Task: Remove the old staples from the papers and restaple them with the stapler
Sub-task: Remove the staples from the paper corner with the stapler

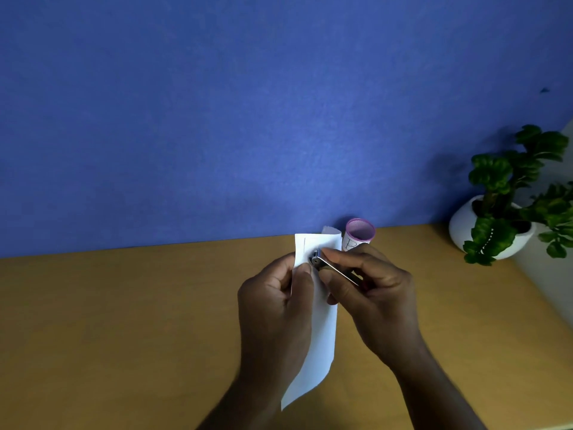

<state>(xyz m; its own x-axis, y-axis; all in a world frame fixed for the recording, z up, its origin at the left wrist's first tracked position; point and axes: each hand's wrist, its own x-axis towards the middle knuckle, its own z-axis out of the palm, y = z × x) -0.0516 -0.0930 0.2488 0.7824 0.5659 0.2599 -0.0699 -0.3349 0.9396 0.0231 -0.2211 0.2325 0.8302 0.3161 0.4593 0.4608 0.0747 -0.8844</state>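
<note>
Papers (321,321): folded white sheets, pinched at the upper edge by the left hand (276,301) above the surface (124,321). Stapler (333,267): clamped in the right hand's (375,293) grip, nose against that edge. Risk: tearing, if levered off-line.

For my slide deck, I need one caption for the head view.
Left hand holds folded white papers while right hand presses a small metal stapler to their top corner above a wooden desk.
</note>
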